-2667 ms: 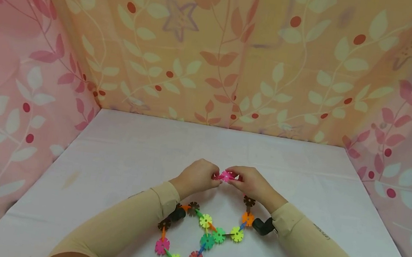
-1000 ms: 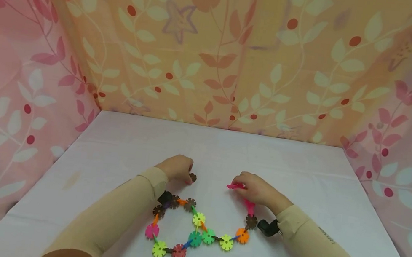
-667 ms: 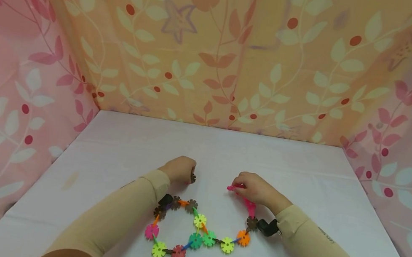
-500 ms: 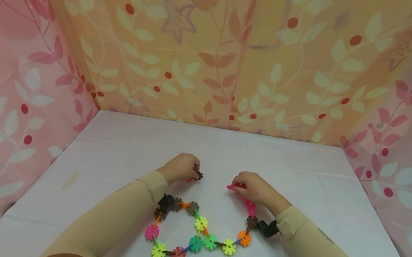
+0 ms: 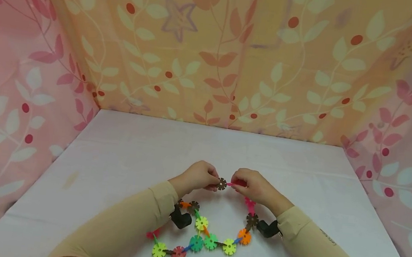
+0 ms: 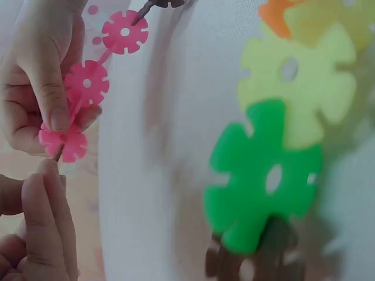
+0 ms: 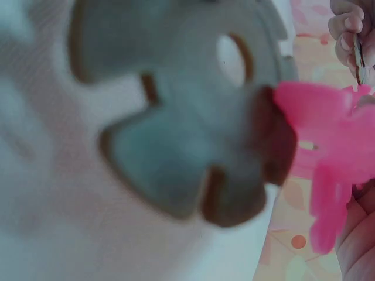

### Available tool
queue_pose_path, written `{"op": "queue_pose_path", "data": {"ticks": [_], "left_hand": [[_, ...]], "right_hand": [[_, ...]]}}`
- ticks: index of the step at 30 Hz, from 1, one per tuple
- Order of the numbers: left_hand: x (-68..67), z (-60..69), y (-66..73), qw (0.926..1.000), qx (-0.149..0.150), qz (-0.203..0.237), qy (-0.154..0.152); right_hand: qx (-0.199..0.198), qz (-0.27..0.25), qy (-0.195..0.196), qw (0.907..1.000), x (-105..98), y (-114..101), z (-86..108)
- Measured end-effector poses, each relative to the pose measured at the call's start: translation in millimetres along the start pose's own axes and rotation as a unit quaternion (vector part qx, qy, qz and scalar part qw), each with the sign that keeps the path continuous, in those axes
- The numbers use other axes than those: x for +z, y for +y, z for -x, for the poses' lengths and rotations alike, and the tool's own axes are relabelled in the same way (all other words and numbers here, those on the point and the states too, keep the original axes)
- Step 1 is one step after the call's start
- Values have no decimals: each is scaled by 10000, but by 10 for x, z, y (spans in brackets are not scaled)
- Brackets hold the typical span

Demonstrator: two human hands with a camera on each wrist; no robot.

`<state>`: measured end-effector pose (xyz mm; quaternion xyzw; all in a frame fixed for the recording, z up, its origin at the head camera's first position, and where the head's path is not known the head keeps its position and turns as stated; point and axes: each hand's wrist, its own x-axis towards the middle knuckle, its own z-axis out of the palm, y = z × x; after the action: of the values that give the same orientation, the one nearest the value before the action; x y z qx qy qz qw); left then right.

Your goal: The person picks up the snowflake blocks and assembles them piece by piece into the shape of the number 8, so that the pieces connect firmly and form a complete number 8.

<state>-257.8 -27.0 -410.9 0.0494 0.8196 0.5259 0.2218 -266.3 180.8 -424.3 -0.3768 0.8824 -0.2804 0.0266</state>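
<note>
My left hand point(image 5: 197, 176) pinches a brown notched, flower-shaped plastic disc point(image 5: 221, 184) above the white table. Facing it, my right hand point(image 5: 256, 185) grips a pink disc point(image 6: 71, 147) at the end of a chain of such discs. The brown disc's edge meets the pink one; how deep it sits in a notch I cannot tell. From my right hand the chain runs down through more pink point(image 6: 125, 32), brown point(image 5: 252, 220), orange point(image 5: 244, 237) and yellow-green discs point(image 5: 229, 247), then bends into a loop partly hidden by my left forearm.
Black wrist cameras point(image 5: 181, 219) hang under both wrists, close to the chain. A green disc point(image 6: 263, 175) fills the near part of the left wrist view. Leaf-patterned cloth point(image 5: 214, 53) stands behind the white table point(image 5: 144, 138) and at both sides.
My left hand went left from the pink disc and came away with a brown disc. It has since moved right, bringing that disc against the pink one. My right hand has hardly moved lately.
</note>
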Motion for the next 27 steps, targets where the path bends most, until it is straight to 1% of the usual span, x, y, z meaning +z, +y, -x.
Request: {"op": "queue_pose_path", "data": {"ticks": [4,7,9,13,15,18,20,24,26,27], "left_hand": [[27,-22,-37,9995,-134,287,21],[31,-45,-66,9989,-212,418,57],[34,-56,-84,9978,-258,601,64],[45,-62,-111,9943,-276,1029,18],[50,-64,-124,9932,-258,1134,-28],[61,-62,-125,9938,-234,1090,-17],[75,-49,-104,9947,-211,1007,28],[105,-30,-60,9959,-190,861,188],[107,-25,-53,9959,-165,865,215],[99,-27,-57,9958,-162,879,199]], "right_hand": [[-105,-107,84,9999,-4,8,9],[-162,-237,73,9996,-5,20,19],[-172,-364,64,9992,-5,24,18],[-173,-462,81,9988,-2,24,11],[-176,-499,92,9986,2,23,8],[-247,-582,146,9979,7,14,2],[-449,-634,222,9967,17,7,-7],[-950,-535,420,9931,47,-6,-33],[-1068,-519,503,9916,56,-18,-46],[-1055,-489,524,9918,59,-24,-51]]}}
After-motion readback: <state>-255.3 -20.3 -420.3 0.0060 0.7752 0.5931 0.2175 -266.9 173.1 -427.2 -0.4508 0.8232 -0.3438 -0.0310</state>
